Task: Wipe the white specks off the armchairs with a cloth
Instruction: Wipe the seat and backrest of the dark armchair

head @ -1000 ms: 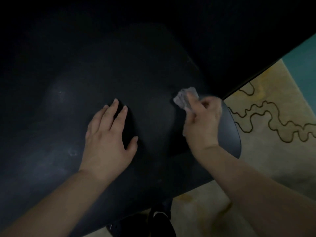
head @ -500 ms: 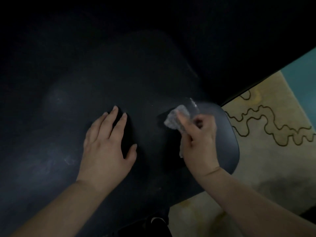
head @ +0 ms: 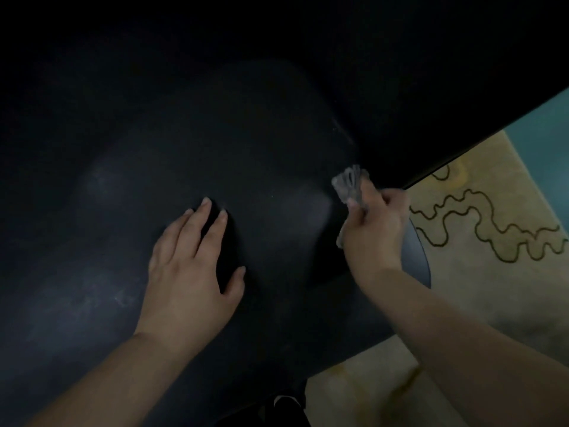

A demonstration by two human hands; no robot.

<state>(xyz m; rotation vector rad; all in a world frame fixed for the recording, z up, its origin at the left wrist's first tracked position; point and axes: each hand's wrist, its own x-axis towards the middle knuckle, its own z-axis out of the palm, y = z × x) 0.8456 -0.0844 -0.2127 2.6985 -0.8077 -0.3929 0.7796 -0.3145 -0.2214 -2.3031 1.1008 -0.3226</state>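
Dim room, beige rug [head: 480,291] with dark wavy lines at the right of the frame, teal floor [head: 542,127] in the upper right corner. Filling the rest, a black armchair [head: 246,149], its surface smooth and faintly smudged. Crumpled pale cloth [head: 349,181] right of centre, pressed against the armchair near its right edge. Pinched in the right hand [head: 374,229], fingers [head: 391,200] curled tight round the wad, a fold of it showing below the palm. Tiny white speck [head: 272,196] just left of the cloth. Further left, the left hand [head: 187,266] laid flat on the seat, fingers [head: 197,223] straight and slightly spread, thumb out to the right, holding nothing. At the bottom edge, a dark shoe [head: 286,405] with a white patch.
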